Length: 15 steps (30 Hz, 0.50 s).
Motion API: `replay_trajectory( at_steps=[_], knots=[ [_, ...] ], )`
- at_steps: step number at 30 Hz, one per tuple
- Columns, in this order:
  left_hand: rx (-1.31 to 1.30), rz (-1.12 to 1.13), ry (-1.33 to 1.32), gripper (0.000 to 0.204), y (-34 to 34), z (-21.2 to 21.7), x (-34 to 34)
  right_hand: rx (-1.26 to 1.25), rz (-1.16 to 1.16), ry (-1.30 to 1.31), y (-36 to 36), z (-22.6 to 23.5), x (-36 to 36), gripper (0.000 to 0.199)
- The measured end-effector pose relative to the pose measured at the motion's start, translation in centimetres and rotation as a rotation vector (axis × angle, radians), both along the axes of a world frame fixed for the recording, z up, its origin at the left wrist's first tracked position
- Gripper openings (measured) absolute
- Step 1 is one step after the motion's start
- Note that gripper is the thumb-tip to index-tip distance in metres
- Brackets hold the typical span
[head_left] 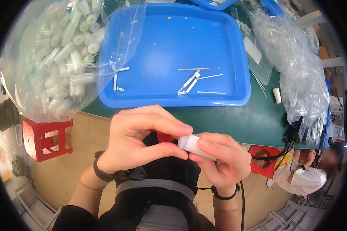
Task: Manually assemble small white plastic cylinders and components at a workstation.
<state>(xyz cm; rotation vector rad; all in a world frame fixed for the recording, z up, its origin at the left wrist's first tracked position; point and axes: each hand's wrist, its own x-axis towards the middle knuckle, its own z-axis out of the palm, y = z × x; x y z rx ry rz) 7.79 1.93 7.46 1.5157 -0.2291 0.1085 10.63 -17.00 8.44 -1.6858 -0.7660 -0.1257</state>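
Between my two hands, just off the table's front edge, is a small white cylinder [192, 144] with a translucent cap-like end. My right hand [227, 158] wraps its fingers round the body, thumb and forefinger pressed to its side. At the capped end, my left hand [138, 131] pinches from above and below with forefinger and thumb. Beyond them lies a blue tray [162, 102]. In it are thin white rods [211, 92] and several small white strip parts [191, 86], one beside a red bit.
A clear bag of white cylinders [67, 50] overlaps the tray's left side. Crumpled clear plastic [293, 57], a clear lid [266, 71] and a lone white cylinder [277, 95] are on the right of the green table [223, 121]. A red stool [40, 140] stands left; another person [306, 179] sits right.
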Motion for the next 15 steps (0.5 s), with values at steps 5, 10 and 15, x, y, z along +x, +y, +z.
replay_trajectory(
  at_steps=[5, 10, 15],
  knots=[
    [0.077, 0.032, -0.094, 0.033, -0.4, -0.4, -0.4, -0.023, -0.044, 0.027, -0.1, -0.5, -0.8, 0.028],
    [0.175, 0.086, -0.245, 0.031, -0.9, -0.9, -0.9, 0.064, 0.001, -0.004, 0.0, -1.4, -0.8, 0.028],
    [0.012, -0.018, -0.012, 0.034, -0.8, -2.3, -1.7, -0.044, -0.062, 0.143, -0.3, -2.5, -2.3, 0.030]
  ],
)
